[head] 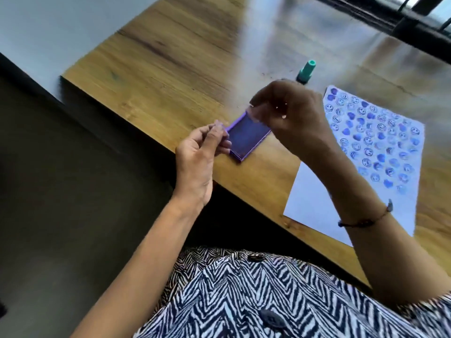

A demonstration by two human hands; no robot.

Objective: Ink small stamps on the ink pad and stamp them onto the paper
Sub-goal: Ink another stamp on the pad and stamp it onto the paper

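Note:
A purple ink pad (246, 136) lies uncovered near the table's left front edge. My left hand (200, 152) pinches its near left corner with thumb and fingertips. My right hand (290, 113) hovers over the pad's far end, fingers curled on what looks like a clear lid (255, 114); motion blur hides the detail. A teal stamp (306, 70) stands upright on the table beyond my right hand, held by neither hand. The white paper (314, 201) lies to the right, its far part covered with several blue smiley and heart prints (373, 140).
The wooden table (170, 76) stretches away to a dark window frame (415, 23) at the back right. Its left edge drops to a dark floor (61, 191). My right forearm with a thin bracelet (366, 219) crosses the paper's near part.

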